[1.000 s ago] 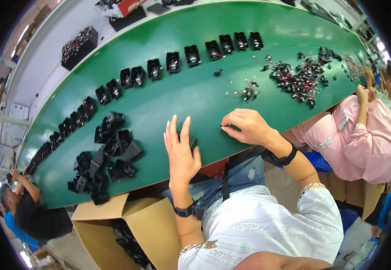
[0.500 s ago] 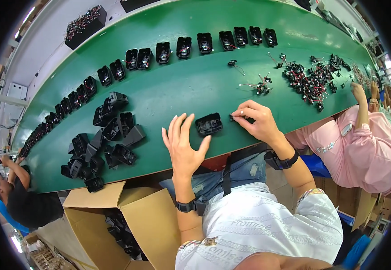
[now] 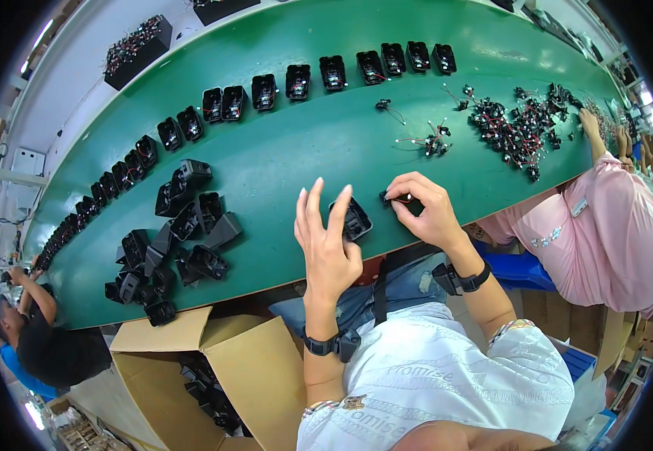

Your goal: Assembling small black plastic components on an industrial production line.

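A black open plastic housing [image 3: 357, 219] lies on the green table in front of me, tilted compared with the others. My left hand [image 3: 325, 252] is open beside it, its spread fingers covering the housing's left side. Whether they touch it cannot be told. Just right of the housing, my right hand [image 3: 426, 209] pinches a small black part with thin wires [image 3: 386, 198] between thumb and fingertips, close to the tabletop. Part of that piece is hidden by the fingers.
A curved row of black housings [image 3: 264, 92] runs along the table [image 3: 281, 154]. Left lies a heap of housings [image 3: 163, 244]; right, a pile of wired parts [image 3: 510, 124]. An open cardboard box [image 3: 255, 368] stands below the edge. A person in pink [image 3: 604, 233] sits at right.
My left hand has moved right, onto the housing's left side, and the housing has turned. My right hand still pinches the small wired part, which has shifted slightly.
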`<act>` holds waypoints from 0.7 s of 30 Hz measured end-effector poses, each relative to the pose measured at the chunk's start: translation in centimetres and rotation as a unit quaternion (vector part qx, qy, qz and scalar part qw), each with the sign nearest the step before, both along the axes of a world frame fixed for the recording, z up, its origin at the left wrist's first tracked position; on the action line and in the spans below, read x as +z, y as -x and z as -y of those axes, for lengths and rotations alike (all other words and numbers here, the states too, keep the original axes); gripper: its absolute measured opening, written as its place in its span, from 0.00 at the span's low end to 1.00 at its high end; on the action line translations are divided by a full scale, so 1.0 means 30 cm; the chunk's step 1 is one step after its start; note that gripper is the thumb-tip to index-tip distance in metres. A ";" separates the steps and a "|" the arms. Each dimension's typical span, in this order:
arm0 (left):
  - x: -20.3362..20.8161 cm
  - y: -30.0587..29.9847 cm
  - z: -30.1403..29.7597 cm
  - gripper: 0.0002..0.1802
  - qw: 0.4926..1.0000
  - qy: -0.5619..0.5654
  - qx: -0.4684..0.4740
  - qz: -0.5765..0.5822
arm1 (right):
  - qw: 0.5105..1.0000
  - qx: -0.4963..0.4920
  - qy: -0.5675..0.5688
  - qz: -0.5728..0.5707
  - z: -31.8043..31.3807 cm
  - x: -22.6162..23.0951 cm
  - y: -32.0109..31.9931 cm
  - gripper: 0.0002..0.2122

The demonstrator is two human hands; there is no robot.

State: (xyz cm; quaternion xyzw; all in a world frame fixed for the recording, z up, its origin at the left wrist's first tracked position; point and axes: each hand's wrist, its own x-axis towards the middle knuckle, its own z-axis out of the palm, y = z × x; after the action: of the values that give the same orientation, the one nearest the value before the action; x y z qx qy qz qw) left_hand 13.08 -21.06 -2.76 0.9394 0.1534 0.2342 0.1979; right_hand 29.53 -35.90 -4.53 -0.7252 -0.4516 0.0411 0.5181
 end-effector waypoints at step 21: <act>-0.030 -0.008 0.084 0.48 0.994 0.083 0.063 0.011 | 0.996 -0.037 -0.074 -0.029 -0.002 0.020 0.033 0.05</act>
State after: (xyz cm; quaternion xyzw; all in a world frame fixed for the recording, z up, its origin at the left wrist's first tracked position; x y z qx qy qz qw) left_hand 13.34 -23.59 -3.68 0.9055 0.2287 0.2429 0.2621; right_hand 28.52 -35.85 -3.93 -0.6993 -0.4113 0.0096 0.5846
